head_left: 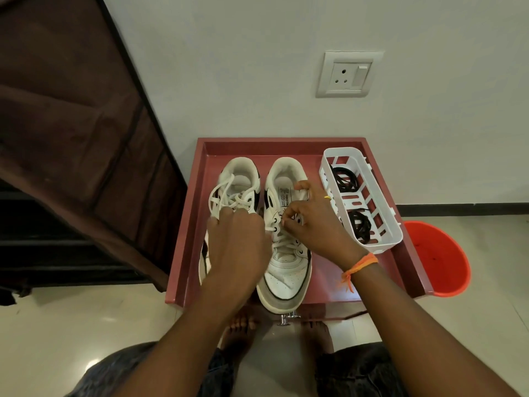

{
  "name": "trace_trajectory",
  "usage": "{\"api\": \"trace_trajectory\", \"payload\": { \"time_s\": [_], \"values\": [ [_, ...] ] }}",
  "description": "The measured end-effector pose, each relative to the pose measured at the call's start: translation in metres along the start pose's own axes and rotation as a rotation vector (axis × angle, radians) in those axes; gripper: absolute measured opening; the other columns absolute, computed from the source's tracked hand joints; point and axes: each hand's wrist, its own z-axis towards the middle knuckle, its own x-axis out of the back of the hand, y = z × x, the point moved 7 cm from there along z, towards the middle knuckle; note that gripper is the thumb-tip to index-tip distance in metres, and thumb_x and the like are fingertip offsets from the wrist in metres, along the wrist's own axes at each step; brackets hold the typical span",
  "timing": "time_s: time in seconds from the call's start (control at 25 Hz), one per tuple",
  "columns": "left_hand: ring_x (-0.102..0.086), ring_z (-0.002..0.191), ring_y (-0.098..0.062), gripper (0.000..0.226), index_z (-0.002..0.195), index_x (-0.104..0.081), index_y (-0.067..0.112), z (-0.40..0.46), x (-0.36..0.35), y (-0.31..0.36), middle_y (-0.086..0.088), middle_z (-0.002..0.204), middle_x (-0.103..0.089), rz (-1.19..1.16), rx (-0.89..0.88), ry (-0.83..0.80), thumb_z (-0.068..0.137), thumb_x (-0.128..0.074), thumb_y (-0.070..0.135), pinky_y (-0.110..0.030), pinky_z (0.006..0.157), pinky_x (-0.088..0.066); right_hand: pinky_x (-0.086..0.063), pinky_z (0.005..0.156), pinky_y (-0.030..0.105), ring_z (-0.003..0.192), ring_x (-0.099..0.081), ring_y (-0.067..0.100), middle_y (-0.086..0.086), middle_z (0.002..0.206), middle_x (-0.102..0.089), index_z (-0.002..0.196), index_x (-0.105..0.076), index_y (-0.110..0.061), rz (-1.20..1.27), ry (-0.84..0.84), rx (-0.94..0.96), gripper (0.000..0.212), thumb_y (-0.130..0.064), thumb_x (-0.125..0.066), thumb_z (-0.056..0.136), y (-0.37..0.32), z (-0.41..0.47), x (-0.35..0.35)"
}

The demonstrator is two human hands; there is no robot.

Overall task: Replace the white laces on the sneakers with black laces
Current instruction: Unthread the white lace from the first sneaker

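Observation:
Two white sneakers with black trim stand side by side on a red tray-like tabletop [189, 224]. The left sneaker [237, 179] still carries a tied white lace [226, 193]. The right sneaker [286, 270] has its white lace [282, 242] loosened at the top eyelets. My left hand [237, 247] is over the gap between the shoes, fingers curled at the right sneaker's left eyelets; what it holds is hidden. My right hand [312, 224] pinches the white lace at the tongue. Two bundles of black laces [345, 179] [359, 226] lie in a white basket [380, 245].
An orange bucket [440, 262] stands on the floor right of the tabletop. A brown fabric wardrobe [71, 138] fills the left side. A wall socket [347, 74] is on the wall behind. My bare feet [240, 330] are below the tabletop's front edge.

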Motion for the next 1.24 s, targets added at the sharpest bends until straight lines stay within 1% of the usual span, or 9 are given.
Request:
{"api": "trace_trajectory", "payload": {
  "time_s": [0.08,0.2,0.4,0.56,0.72,0.8,0.96,1.16,1.24],
  "values": [
    [-0.062,0.094,-0.022,0.028,0.095,-0.068,0.022,-0.010,-0.006,0.008,0.001,0.091,-0.067,-0.136,0.099,0.001,0.098,-0.051,0.045,-0.034,0.075,-0.046,-0.044,0.095,0.037,0.119,-0.047,0.016,0.003,0.141,-0.030,0.076,-0.069,-0.021,0.074,0.016,0.006,0.005,-0.018,-0.071,0.079,0.001,0.000,-0.002],
    [-0.065,0.080,-0.024,0.038,0.083,-0.062,0.014,-0.013,-0.037,0.014,-0.002,0.082,-0.065,-0.268,0.173,-0.147,0.097,-0.053,0.049,-0.032,0.062,-0.043,-0.035,0.093,0.014,0.124,-0.033,0.003,0.002,0.133,-0.030,0.069,-0.069,-0.014,0.222,0.074,-0.037,0.011,-0.008,-0.072,0.078,0.002,-0.002,0.006],
    [-0.065,0.077,-0.025,0.032,0.070,-0.047,0.017,-0.012,-0.040,0.017,0.001,0.068,-0.049,-0.316,0.165,-0.100,0.098,-0.051,0.030,-0.028,0.057,-0.033,-0.044,0.087,0.035,0.104,-0.051,0.018,0.009,0.109,-0.048,0.054,-0.065,-0.015,0.712,0.125,-0.284,0.012,-0.026,-0.065,0.055,0.036,-0.016,0.015],
    [-0.063,0.076,-0.025,0.029,0.076,-0.056,0.015,-0.006,-0.044,0.014,-0.003,0.075,-0.057,-0.339,0.170,-0.107,0.098,-0.056,0.034,-0.030,0.058,-0.037,-0.033,0.090,0.012,0.119,-0.040,0.008,0.002,0.124,-0.041,0.078,-0.074,-0.018,0.329,0.200,-0.154,0.018,-0.030,-0.062,0.069,0.020,-0.013,0.029],
    [-0.064,0.072,-0.024,0.024,0.075,-0.056,0.014,-0.004,-0.046,0.014,-0.004,0.071,-0.056,-0.362,0.175,-0.104,0.096,-0.060,0.024,-0.029,0.054,-0.039,-0.031,0.106,0.052,0.136,-0.030,0.034,0.011,0.139,-0.042,0.085,-0.077,-0.031,-0.130,0.168,0.051,0.010,-0.029,-0.075,0.076,0.001,-0.008,0.011],
    [-0.062,0.071,-0.024,0.023,0.078,-0.059,0.013,-0.006,-0.047,0.015,-0.004,0.071,-0.055,-0.380,0.175,-0.117,0.098,-0.060,0.025,-0.028,0.054,-0.037,-0.028,0.105,0.058,0.138,-0.026,0.036,0.011,0.141,-0.039,0.079,-0.076,-0.026,-0.124,0.107,-0.041,0.003,-0.023,-0.075,0.080,-0.001,-0.006,0.007],
    [-0.058,0.068,-0.021,0.025,0.073,-0.052,0.016,-0.009,-0.053,0.018,0.000,0.066,-0.045,-0.298,0.147,-0.126,0.098,-0.058,0.015,-0.029,0.054,-0.039,-0.038,0.097,0.056,0.129,-0.032,0.038,0.014,0.134,-0.035,0.083,-0.067,-0.022,-0.125,0.254,-0.044,0.009,-0.018,-0.063,0.089,0.012,-0.020,0.032],
    [-0.057,0.068,-0.019,0.025,0.074,-0.050,0.017,-0.009,-0.054,0.020,0.003,0.062,-0.040,-0.291,0.118,-0.124,0.098,-0.056,0.013,-0.028,0.055,-0.041,-0.044,0.095,0.056,0.121,-0.040,0.025,0.005,0.123,-0.034,0.084,-0.065,-0.027,0.176,0.362,-0.379,0.008,-0.021,-0.066,0.089,0.062,-0.042,0.061],
    [-0.063,0.072,-0.022,0.020,0.079,-0.057,0.014,-0.009,-0.051,0.021,-0.001,0.067,-0.050,-0.303,0.126,-0.126,0.099,-0.056,0.012,-0.029,0.057,-0.042,-0.044,0.094,0.056,0.120,-0.041,0.029,0.010,0.127,-0.037,0.092,-0.067,-0.027,0.020,0.392,-0.286,0.013,-0.017,-0.067,0.083,0.046,-0.038,0.061]
  ]
}}
